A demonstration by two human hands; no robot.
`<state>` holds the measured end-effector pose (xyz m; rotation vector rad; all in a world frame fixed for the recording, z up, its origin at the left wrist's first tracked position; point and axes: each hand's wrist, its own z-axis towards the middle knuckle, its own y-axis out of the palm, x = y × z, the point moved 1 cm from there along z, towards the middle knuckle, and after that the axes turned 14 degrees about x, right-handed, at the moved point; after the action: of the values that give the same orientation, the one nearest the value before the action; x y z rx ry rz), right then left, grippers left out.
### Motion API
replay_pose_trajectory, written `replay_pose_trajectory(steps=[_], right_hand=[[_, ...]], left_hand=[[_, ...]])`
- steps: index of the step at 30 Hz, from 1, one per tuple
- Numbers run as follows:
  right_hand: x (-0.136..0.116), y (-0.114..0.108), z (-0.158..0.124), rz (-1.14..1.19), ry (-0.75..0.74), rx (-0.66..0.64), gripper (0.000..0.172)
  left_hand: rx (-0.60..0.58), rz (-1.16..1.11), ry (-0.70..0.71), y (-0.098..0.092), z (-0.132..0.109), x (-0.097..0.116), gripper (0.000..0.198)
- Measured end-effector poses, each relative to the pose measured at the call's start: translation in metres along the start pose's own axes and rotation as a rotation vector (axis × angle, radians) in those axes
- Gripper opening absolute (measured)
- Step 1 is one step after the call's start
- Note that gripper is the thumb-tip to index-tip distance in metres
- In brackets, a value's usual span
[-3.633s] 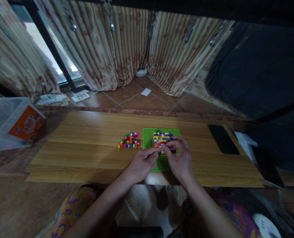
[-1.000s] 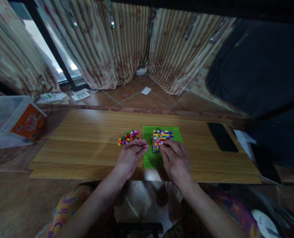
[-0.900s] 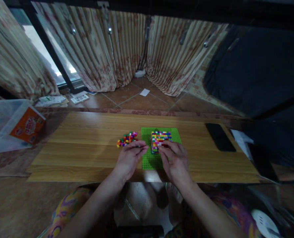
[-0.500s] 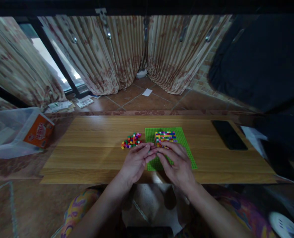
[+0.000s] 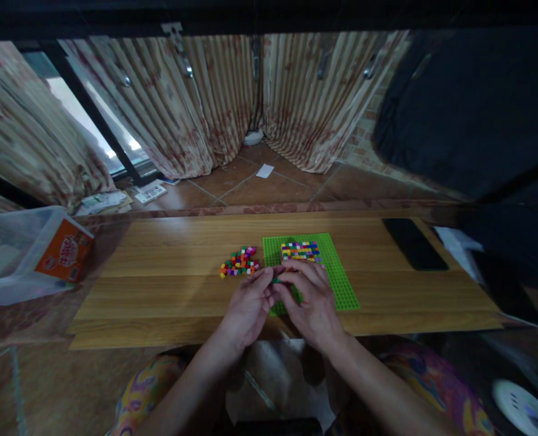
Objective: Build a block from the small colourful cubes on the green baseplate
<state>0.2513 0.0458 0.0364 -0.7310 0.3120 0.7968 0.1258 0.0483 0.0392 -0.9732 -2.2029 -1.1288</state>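
Observation:
Over the front left part of a green studded baseplate (image 5: 344,287), my two hands meet at the fingertips. Between them shows a tiny green brick (image 5: 275,280), partly covered by the fingers. My left hand (image 5: 247,303) pinches it from the left, thumb on top. From the right, the thumb and bent fingers of my right hand (image 5: 313,300) close on it as well. Just beyond my right hand, a block of multicoloured toy bricks (image 5: 300,251) sits on the baseplate, its near side hidden by that hand. Left of the plate lies a loose pile of small coloured bricks (image 5: 240,263).
The wooden table (image 5: 169,272) is low and long. A black phone-like slab (image 5: 415,244) lies at its right. A clear plastic bin (image 5: 9,254) with an orange label stands beyond the left end. Curtains (image 5: 214,103) hang behind, above a tiled floor.
The green brick now shows between my fingertips, where it was mostly covered before. My right hand has drawn slightly left and its fingers are more bent. The whole view has shifted a little.

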Motion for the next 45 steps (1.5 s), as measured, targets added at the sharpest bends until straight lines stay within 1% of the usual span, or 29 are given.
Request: replay_pose_trajectory(steps=[3, 6, 8, 10, 13, 16, 19, 21, 25, 27, 32, 34, 38, 41, 45], right_hand=[[0.003, -0.002, 0.001, -0.005, 0.002, 0.005, 0.007], [0.007, -0.003, 0.001, -0.012, -0.012, -0.004, 0.008], [0.007, -0.004, 0.001, -0.002, -0.023, -0.019, 0.01], [0.007, -0.005, 0.001, 0.016, -0.014, -0.039, 0.012], [0.005, -0.006, 0.003, 0.066, 0.049, -0.054, 0.013], [0.004, -0.008, 0.004, 0.137, 0.121, -0.052, 0.014], [0.007, -0.011, 0.007, 0.166, 0.141, -0.056, 0.015], [0.012, -0.013, 0.01, 0.147, 0.145, -0.042, 0.015], [0.028, -0.021, 0.017, 0.047, 0.185, 0.036, 0.013], [0.034, -0.024, 0.018, 0.013, 0.204, 0.03, 0.014], [0.035, -0.02, 0.012, 0.001, 0.164, -0.068, 0.011], [0.034, -0.016, 0.009, -0.012, 0.148, -0.081, 0.01], [0.034, -0.011, 0.008, -0.034, 0.178, -0.045, 0.006], [0.034, -0.009, 0.008, -0.024, 0.211, -0.009, 0.004], [0.033, -0.008, 0.009, -0.004, 0.233, 0.0, 0.003]], left_hand=[[0.041, 0.119, 0.072, -0.002, 0.0, 0.005, 0.027], [0.028, 0.324, 0.157, -0.002, -0.002, 0.01, 0.026], [0.013, 0.407, 0.175, -0.003, -0.003, 0.012, 0.026], [0.008, 0.409, 0.149, -0.003, -0.004, 0.012, 0.025], [0.006, 0.311, 0.053, -0.003, -0.004, 0.011, 0.024], [-0.022, 0.229, -0.027, -0.002, -0.005, 0.009, 0.027], [-0.053, 0.228, -0.058, -0.002, -0.004, 0.007, 0.028], [-0.025, 0.267, -0.015, -0.003, -0.001, 0.006, 0.025], [0.109, 0.341, 0.175, -0.007, 0.005, 0.005, 0.021], [0.121, 0.366, 0.212, -0.008, 0.007, 0.004, 0.018], [0.049, 0.47, 0.211, -0.007, 0.007, 0.001, 0.017], [0.007, 0.489, 0.235, -0.006, 0.006, 0.001, 0.018], [-0.034, 0.518, 0.309, -0.005, 0.005, 0.002, 0.019], [-0.062, 0.501, 0.309, -0.004, 0.004, 0.001, 0.019], [-0.086, 0.504, 0.315, -0.004, 0.005, -0.003, 0.021]])
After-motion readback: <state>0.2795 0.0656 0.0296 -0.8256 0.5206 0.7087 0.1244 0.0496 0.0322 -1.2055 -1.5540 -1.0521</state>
